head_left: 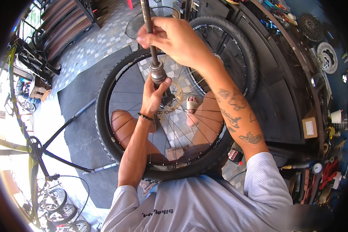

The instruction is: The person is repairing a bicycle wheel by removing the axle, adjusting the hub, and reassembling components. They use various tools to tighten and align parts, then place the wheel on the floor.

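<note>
Grey metal rod (154, 54) rises from a rounded fitting (157, 72) over the middle of a bicycle wheel (101, 96). Both hands' fingers are closed: left hand (152, 97) on the fitting, right hand (178, 38) round the rod. Rod work seems underway; the next move likely needs steady alignment.

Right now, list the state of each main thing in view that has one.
Left hand: closed on the metal fitting
Right hand: fingers around the rod
Rod: lower end at the metal fitting
Near wheel: tyre fitted, disc rotor mounted
Far wheel: tyre fitted, unheld
Sandal: worn
</note>
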Action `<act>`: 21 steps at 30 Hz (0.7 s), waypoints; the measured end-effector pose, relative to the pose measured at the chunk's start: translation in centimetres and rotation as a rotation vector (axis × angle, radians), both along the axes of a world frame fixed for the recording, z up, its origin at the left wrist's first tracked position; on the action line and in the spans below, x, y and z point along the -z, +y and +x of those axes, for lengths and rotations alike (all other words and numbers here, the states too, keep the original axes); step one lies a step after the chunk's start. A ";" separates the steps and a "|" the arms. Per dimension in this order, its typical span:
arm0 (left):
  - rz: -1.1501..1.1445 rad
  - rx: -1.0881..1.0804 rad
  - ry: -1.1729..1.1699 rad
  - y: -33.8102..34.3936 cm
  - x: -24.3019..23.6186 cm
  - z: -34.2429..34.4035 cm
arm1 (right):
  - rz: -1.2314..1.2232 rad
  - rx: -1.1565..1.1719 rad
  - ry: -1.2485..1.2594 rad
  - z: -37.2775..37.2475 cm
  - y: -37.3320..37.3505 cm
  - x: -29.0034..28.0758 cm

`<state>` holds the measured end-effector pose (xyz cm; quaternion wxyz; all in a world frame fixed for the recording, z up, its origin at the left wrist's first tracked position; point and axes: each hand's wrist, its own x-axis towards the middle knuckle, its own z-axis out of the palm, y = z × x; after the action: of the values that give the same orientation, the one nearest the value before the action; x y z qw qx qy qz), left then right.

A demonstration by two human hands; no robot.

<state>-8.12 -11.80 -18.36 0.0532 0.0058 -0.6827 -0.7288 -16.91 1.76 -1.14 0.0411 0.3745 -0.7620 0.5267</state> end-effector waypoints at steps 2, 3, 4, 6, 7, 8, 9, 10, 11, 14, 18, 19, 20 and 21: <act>0.004 -0.013 0.032 -0.2 0.1 -0.1 | -0.222 -0.119 -0.166 0.1 -0.3 -0.1; 0.012 -0.021 0.014 -0.2 0.2 -0.1 | -0.200 -0.071 -0.088 0.1 -0.6 -0.2; 0.011 -0.020 0.002 -0.3 0.2 -0.1 | -0.136 -0.038 0.013 0.3 -0.7 -0.3; 0.013 -0.024 -0.006 -0.4 0.1 -0.1 | 0.059 0.116 0.113 0.5 -1.0 -0.4; 0.013 -0.031 -0.006 -0.3 -0.1 -0.1 | 0.086 0.178 0.255 0.3 -1.3 -0.2; 0.005 -0.037 -0.013 -0.2 -0.4 -0.1 | 0.075 0.158 0.263 0.0 -1.1 0.2; 0.000 -0.047 0.004 -0.1 -0.7 -0.2 | 0.041 0.115 0.302 -0.4 -1.1 0.9; -0.032 -0.053 0.018 0.0 -1.1 -0.3 | -0.040 0.051 0.387 -1.1 -0.9 1.9; -0.073 -0.067 0.024 0.0 -1.5 -0.5 | -0.092 -0.015 0.199 -1.7 -1.0 3.4; -0.096 -0.177 0.036 0.3 -2.3 -1.1 | -0.299 0.219 -0.196 -3.3 1.4 10.4; -0.019 -0.274 0.063 0.6 -3.0 -1.6 | 0.126 0.538 -0.043 -0.7 3.6 22.7; -0.045 -0.272 0.030 0.5 -3.7 -1.7 | 0.283 0.544 -0.053 0.4 3.8 25.1; -0.072 -0.259 0.028 0.6 -4.7 -1.8 | 0.317 0.558 0.082 0.7 4.0 26.9; -0.099 -0.268 0.022 0.7 -6.1 -1.8 | 0.410 0.575 0.147 1.1 3.9 28.2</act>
<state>-9.92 -11.13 -12.30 0.1578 0.0865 -0.7104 -0.6804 -15.76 5.62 -29.29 0.1661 0.1823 -0.9209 0.3017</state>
